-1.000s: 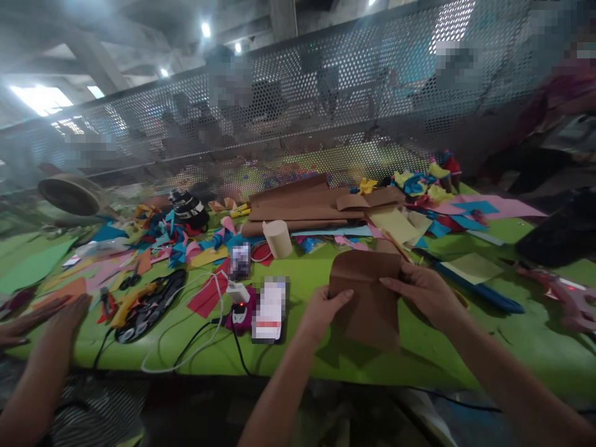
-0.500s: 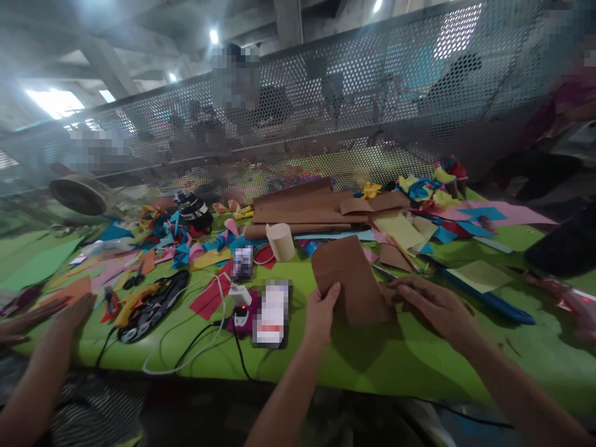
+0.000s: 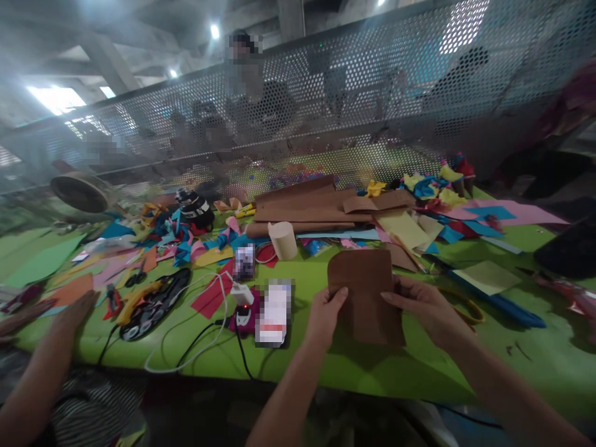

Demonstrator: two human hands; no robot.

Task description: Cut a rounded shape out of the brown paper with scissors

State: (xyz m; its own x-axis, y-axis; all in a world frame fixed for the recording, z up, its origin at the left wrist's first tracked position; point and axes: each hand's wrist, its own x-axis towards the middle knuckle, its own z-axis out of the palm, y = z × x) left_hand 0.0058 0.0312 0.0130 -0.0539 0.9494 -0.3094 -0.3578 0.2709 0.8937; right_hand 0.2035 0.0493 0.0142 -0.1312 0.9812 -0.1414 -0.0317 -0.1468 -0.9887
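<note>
A brown paper sheet (image 3: 365, 292) is held just above the green table (image 3: 419, 366), near its front edge. My left hand (image 3: 325, 312) pinches the sheet's left edge, thumb on top. My right hand (image 3: 426, 305) grips the right edge, with the fingers lying across the paper. The sheet looks folded and stands roughly upright in front of me.
A phone (image 3: 273, 308), a charger (image 3: 241, 293) and cables lie left of my hands. A paper cup (image 3: 282, 239), brown sheets (image 3: 307, 208), coloured scraps (image 3: 177, 245) and scissors (image 3: 459, 305) crowd the table. Another person's hands (image 3: 51, 310) rest at the far left. A perforated metal screen (image 3: 326, 112) stands behind.
The brown sheet turned from tilted left back to square. My right hand, off the paper half a second ago, has taken hold of its right edge again.
</note>
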